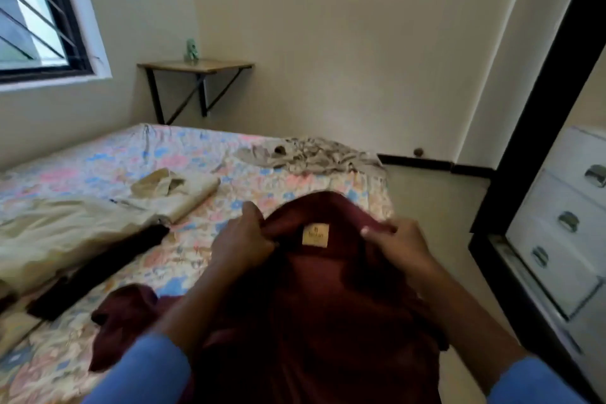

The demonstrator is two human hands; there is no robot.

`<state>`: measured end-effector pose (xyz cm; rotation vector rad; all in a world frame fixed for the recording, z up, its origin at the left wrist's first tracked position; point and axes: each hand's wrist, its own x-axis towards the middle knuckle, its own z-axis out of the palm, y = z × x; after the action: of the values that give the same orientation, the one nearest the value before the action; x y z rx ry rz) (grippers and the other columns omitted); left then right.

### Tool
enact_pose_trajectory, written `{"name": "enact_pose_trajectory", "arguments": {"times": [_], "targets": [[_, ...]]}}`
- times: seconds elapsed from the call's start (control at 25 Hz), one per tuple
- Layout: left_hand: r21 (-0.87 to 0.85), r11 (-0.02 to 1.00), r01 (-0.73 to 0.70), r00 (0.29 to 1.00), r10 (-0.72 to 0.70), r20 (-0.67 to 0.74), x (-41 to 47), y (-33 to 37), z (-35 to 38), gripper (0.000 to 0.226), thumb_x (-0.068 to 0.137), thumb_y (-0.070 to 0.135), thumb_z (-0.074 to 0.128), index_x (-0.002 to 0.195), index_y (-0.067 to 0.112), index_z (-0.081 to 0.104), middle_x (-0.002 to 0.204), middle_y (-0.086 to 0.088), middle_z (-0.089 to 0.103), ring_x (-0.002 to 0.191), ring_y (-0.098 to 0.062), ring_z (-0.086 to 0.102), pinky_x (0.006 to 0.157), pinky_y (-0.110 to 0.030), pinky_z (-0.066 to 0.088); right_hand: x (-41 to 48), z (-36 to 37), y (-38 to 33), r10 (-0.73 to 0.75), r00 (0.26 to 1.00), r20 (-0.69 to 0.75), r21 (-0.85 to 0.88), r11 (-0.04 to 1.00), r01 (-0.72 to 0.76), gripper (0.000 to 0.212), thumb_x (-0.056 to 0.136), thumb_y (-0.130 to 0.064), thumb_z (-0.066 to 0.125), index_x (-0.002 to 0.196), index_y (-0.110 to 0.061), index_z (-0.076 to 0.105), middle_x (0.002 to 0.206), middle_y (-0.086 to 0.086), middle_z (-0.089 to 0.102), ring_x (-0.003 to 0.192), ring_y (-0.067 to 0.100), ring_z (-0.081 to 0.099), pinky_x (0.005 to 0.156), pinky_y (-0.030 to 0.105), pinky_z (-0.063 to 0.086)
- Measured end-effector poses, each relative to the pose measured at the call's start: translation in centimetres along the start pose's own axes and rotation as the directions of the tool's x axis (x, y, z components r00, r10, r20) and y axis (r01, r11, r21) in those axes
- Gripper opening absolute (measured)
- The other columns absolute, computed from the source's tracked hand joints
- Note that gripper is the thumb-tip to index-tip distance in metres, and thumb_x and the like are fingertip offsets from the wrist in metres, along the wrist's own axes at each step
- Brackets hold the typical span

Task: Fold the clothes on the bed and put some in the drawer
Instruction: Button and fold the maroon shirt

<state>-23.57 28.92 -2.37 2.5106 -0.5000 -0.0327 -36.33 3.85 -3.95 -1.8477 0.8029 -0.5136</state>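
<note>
I hold the maroon shirt (328, 289) up by its collar over the near edge of the bed (98, 157), with its tan label (315, 234) facing me. My left hand (242, 239) pinches the collar on one side and my right hand (400, 244) grips it on the other, fingers of both curled into the cloth. The body hangs down toward me and one part trails on the floral sheet at my left, so this shirt is not yet folded.

Just beyond it lies a cream piece (190, 197) folded into a neat rectangle, which I count as done. Left of that a larger cream garment (65, 229) lies spread out loose, with a dark garment (98, 269) stretched along beside it. At the far corner sits a crumpled grey patterned heap (311, 154).

The white drawers (564, 207) stand well apart on my right, all closed. I judge I am early on: one piece folded, several left, and the putting away not begun.
</note>
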Motion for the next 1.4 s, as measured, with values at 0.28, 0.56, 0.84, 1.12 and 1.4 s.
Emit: {"name": "enact_pose_trajectory", "arguments": {"times": [0.28, 0.56, 0.84, 1.12, 1.4], "targets": [[-0.600, 0.749, 0.280, 0.943, -0.098, 0.318, -4.3, -3.4, 10.6, 0.015, 0.098, 0.019, 0.072, 0.112, 0.018, 0.077, 0.104, 0.002, 0.078, 0.097, -0.015, 0.075, 0.087, -0.033, 0.062, -4.9, 7.2, 12.1, 0.229, 0.973, -0.023, 0.391, 0.898, -0.202, 0.032, 0.096, 0.003, 0.054, 0.110, -0.025, 0.063, 0.110, 0.006, 0.070, 0.092, 0.020, 0.066, 0.075, 0.030, 0.056], [-0.838, -0.060, 0.542, 0.795, -0.287, 0.534, 2.4, -9.5, 5.5, 0.034, 0.096, 0.003, 0.053, 0.120, 0.013, 0.076, 0.104, -0.021, 0.075, 0.102, -0.025, 0.070, 0.087, -0.036, 0.063, 0.7, -0.9, 9.6, 0.252, 0.946, 0.206, 0.845, 0.441, -0.302, 0.034, 0.098, 0.002, 0.039, 0.104, -0.013, 0.069, 0.089, 0.015, 0.077, 0.079, 0.029, 0.076, 0.063, 0.038, 0.064], [-0.349, 0.929, 0.119, 0.962, -0.020, 0.274, 0.5, -8.2, 3.0, 0.028, 0.075, 0.041, 0.090, 0.092, 0.020, 0.082, 0.080, 0.000, 0.077, 0.069, -0.011, 0.071, 0.059, -0.024, 0.053, 0.5, -3.2, 13.6, -0.326, 0.931, 0.163, -0.453, 0.814, 0.364, 0.021, 0.083, -0.043, 0.084, 0.100, -0.031, 0.080, 0.093, -0.012, 0.060, 0.090, 0.010, 0.061, 0.074, 0.020, 0.043], [0.065, 0.957, -0.284, 0.958, 0.285, -0.013, 0.2, -9.3, 2.4, 0.022, 0.098, 0.033, 0.070, 0.076, 0.033, 0.066, 0.091, 0.008, 0.065, 0.086, -0.012, 0.062, 0.073, -0.035, 0.045, -0.6, -4.5, 12.5, -0.328, 0.903, -0.279, 0.084, 0.928, 0.364, 0.012, 0.093, -0.030, 0.077, 0.102, -0.022, 0.079, 0.109, -0.006, 0.073, 0.108, 0.019, 0.067, 0.090, 0.035, 0.058], [-0.219, 0.927, -0.305, 0.946, 0.268, -0.183, -2.5, -6.5, 3.0, 0.017, 0.104, 0.023, 0.062, 0.102, 0.032, 0.076, 0.096, 0.011, 0.066, 0.080, -0.006, 0.066, 0.075, -0.030, 0.057, 0.2, -3.6, 12.0, 0.119, 0.970, -0.213, 0.603, 0.797, 0.035, 0.006, 0.096, -0.025, 0.073, 0.100, -0.023, 0.077, 0.110, 0.012, 0.076, 0.103, 0.026, 0.072, 0.095, 0.042, 0.059]]}}
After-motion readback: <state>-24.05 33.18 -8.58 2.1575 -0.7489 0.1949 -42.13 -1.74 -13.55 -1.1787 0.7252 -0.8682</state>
